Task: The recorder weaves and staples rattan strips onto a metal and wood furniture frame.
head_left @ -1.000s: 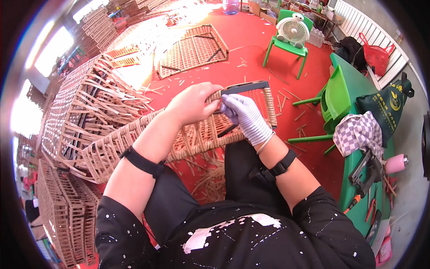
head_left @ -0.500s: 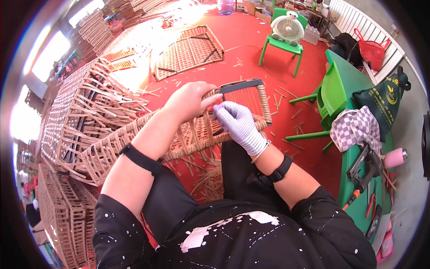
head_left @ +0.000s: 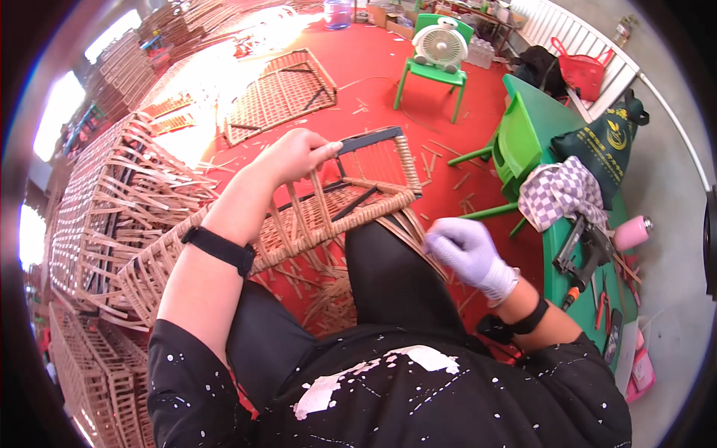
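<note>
Head view: my left hand [head_left: 293,157] is gripping a long tan wicker basket [head_left: 323,234] slanting leftward from my curled, white-gloved right hand [head_left: 470,254], grasp unclear.

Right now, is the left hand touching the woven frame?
Touching: the head view shows the left hand closed over the upper rim of the woven frame, beside the black bar.

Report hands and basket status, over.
Left hand grips woven basket by its rim. Gloved right hand off basket, curled, grip unclear. Pale strips between basket and right hand.
</note>
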### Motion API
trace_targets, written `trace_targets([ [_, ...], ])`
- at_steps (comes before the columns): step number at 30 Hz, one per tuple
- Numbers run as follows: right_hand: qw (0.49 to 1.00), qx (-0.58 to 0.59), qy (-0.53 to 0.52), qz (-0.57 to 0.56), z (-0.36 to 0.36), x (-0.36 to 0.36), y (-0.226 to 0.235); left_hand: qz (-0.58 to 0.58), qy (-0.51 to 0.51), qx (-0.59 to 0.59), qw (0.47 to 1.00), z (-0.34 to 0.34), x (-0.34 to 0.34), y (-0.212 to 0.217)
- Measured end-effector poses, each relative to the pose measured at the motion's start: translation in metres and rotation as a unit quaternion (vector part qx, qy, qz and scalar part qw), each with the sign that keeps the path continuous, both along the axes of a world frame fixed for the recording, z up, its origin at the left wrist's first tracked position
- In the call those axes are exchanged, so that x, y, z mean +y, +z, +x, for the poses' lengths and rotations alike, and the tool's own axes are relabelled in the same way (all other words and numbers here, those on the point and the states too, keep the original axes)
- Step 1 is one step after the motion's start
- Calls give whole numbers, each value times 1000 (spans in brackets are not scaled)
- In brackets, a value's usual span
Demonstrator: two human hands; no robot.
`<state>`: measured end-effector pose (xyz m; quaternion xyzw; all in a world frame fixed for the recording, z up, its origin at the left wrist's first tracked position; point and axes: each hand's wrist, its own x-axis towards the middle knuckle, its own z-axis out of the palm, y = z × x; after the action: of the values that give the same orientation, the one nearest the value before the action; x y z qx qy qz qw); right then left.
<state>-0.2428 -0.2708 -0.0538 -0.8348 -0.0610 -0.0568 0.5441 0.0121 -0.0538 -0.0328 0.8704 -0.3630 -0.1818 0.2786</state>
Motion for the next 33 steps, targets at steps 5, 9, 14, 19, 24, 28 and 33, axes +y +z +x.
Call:
trace_targets([
  [5,962,45,-259,-71,-64,-83,30,-22,-1,13,1000,-1,-2,1],
  [9,857,124,-483,-130,-122,-183,37,-39,10,-54,998,3,-2,-4],
  [14,706,355,-539,-292,-203,-247,36,-49,18,2,999,14,3,-11],
  [19,704,350,-615,-61,-214,-248,-10,-68,20,-9,997,8,1,-13],
  [24,726,214,-645,104,-212,-294,-49,-73,-15,-91,993,10,2,-18],
  [28,721,100,-546,415,-212,-312,-59,-48,3,-47,998,6,-3,-14],
  [33,688,42,-497,527,-190,-304,-70,-57,2,-56,997,-3,4,-2],
])
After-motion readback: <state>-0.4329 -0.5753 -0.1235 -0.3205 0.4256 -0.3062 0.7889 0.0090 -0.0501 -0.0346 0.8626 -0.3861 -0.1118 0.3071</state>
